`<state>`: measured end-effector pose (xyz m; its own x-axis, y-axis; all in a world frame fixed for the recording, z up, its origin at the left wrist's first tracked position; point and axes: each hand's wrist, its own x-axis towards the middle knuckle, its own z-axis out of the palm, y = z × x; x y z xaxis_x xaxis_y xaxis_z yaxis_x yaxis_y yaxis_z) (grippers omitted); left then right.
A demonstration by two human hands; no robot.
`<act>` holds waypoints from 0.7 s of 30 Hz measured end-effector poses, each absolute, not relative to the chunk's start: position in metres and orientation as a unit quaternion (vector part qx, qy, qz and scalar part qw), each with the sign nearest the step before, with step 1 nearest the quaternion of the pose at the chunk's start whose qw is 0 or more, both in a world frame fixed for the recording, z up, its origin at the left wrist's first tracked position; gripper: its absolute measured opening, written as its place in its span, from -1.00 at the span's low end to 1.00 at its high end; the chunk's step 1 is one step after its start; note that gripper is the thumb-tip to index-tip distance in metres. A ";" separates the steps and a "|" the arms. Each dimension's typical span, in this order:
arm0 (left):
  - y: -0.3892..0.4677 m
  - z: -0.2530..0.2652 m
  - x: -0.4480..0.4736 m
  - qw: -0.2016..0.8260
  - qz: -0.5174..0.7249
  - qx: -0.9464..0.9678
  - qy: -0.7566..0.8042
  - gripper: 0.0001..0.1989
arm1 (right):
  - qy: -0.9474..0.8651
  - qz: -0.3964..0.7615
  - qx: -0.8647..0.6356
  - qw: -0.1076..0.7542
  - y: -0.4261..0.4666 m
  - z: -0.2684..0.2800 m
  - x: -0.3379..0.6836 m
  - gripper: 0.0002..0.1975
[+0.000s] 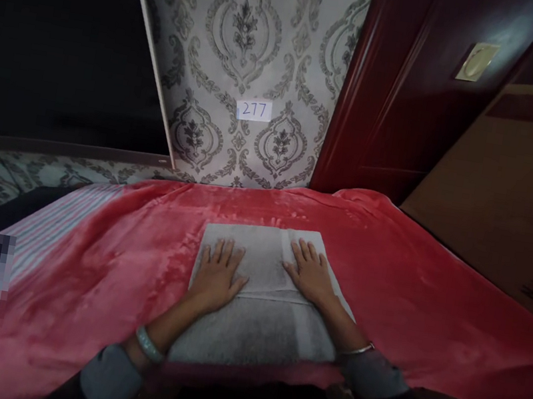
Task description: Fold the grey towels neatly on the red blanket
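A grey cloth (265, 334), folded into a rough rectangle, lies on a red plush blanket (415, 284). It looks like a towel, though I cannot tell its exact kind. A fold edge runs across its middle, and a paler strip shows near its right side. My left hand (218, 276) rests flat on the cloth's upper left part, fingers spread. On the upper right part lies my right hand (309, 272), also flat with fingers apart. Both palms press on the cloth's top layer, and neither hand grips anything.
A dark television screen (69, 40) stands at the back left. Behind the blanket is a patterned wall with a paper label (254, 110) reading 277. A large cardboard box (515, 192) leans at the right. Striped cloth (59, 227) shows at the left.
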<state>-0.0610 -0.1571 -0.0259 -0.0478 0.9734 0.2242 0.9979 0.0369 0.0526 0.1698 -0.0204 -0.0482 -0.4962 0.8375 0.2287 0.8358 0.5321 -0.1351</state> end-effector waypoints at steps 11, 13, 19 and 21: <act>-0.166 -0.014 -0.058 -0.016 -0.078 -0.723 -0.686 -0.26 | -0.864 0.018 -0.485 0.132 -0.020 -0.050 0.174 -0.34; -0.178 -0.017 -0.055 -0.041 -0.087 -0.736 -0.670 -0.22 | -0.865 0.024 -0.482 0.135 -0.018 -0.052 0.176 -0.34; -0.234 -0.022 -0.037 -0.080 -0.126 -0.752 -0.642 -0.22 | -0.868 0.041 -0.478 0.127 -0.019 -0.050 0.179 -0.36; -0.249 -0.019 -0.037 -0.089 -0.156 -0.757 -0.628 -0.34 | -0.878 0.048 -0.457 0.131 -0.029 -0.045 0.175 -0.38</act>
